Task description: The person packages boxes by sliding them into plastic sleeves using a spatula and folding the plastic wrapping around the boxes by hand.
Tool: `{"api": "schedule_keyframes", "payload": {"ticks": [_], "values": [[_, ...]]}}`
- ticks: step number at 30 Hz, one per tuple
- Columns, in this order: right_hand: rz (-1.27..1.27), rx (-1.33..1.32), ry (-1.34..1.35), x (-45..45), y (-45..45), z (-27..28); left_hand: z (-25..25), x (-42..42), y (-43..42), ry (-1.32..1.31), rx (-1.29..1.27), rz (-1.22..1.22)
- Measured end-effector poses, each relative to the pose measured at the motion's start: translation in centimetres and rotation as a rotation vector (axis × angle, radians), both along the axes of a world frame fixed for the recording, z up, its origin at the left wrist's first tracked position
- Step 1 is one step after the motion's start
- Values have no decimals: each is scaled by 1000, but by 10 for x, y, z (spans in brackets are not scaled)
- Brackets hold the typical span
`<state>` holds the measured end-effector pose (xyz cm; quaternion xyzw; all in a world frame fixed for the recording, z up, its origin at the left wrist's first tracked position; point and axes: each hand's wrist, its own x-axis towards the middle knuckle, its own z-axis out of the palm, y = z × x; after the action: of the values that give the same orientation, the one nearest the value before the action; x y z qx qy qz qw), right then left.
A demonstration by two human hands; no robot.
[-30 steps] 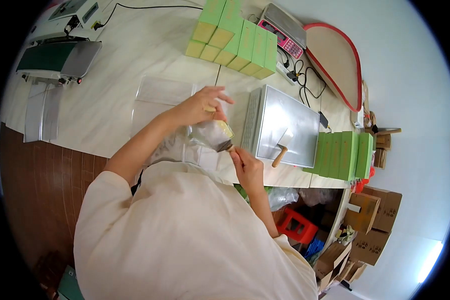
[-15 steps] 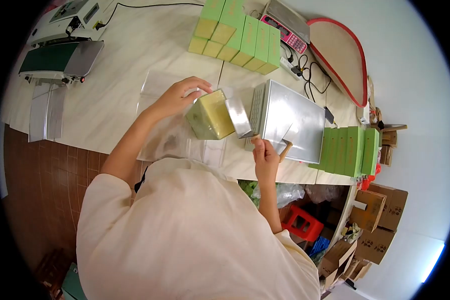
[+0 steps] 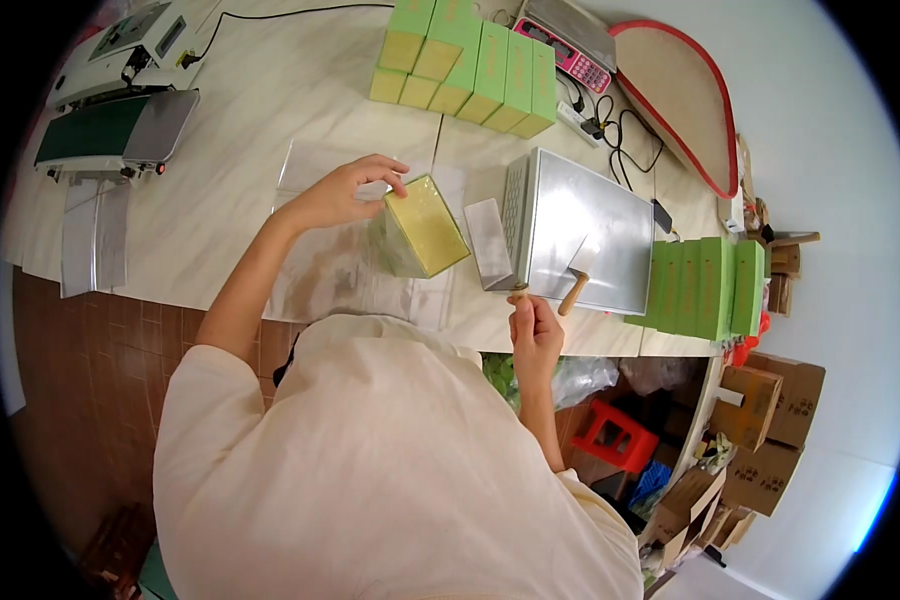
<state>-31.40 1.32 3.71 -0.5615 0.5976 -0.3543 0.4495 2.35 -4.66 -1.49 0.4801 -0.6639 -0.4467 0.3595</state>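
My left hand (image 3: 348,192) has its fingers curved over the upper corner of a box in clear film (image 3: 425,228), whose yellow end faces up toward me. Thumb and fingers are apart, with the fingertips touching the box's edge. My right hand (image 3: 537,335) is closed round the handle of a scraper with a wide, flat metal blade (image 3: 487,243). That blade stands between the box and a silver metal case (image 3: 590,225), apart from the box. On the case's shiny top lies a smaller scraper (image 3: 574,291) with a wooden handle. Clear film (image 3: 320,265) spreads beneath the box.
Green boxes (image 3: 490,75) are stacked at the back, and more green boxes (image 3: 705,285) stand at the right. A pink-keyed scale (image 3: 565,55), cables (image 3: 625,135) and a red-rimmed tray (image 3: 675,100) lie behind the case. A machine (image 3: 120,120) occupies the far left.
The scraper blade has come away from the box's yellow end, toward the metal case. My left hand has shifted slightly, its fingers now on the box's corner.
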Motion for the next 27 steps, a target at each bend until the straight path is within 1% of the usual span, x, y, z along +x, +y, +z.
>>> {"api": "schedule_keyframes", "payload": {"ticks": [2,3,5,6,8,9,12,16,18,19,21,25,27], "values": [[108,-97,149,-3,6,-3,1,0,-2,3,8,-11],[106,-96,149,0,10,2,1,-1,-2,6,16,-19],[318,-96,219,11,19,15,2,-3,-5,23,34,-29],[317,-96,219,17,21,15,2,-4,-6,41,51,-37],[509,-285,268,28,24,11,3,-9,-8,72,83,-24],[526,-284,284,33,24,6,3,-10,-9,102,115,-10],[509,-335,335,47,22,1,-4,-13,-11,145,77,-16],[490,-345,376,55,14,-2,-13,-15,-13,209,92,0],[443,-395,422,54,11,-7,-21,-16,-15,346,239,49],[445,-395,423,54,10,-7,-27,-16,-16,347,239,50],[437,-405,448,55,9,-7,-38,-18,-17,619,296,56],[444,-393,474,60,4,-3,-48,-44,-16,594,305,150],[423,-425,525,61,3,-3,-55,-51,-19,761,314,100]]}}
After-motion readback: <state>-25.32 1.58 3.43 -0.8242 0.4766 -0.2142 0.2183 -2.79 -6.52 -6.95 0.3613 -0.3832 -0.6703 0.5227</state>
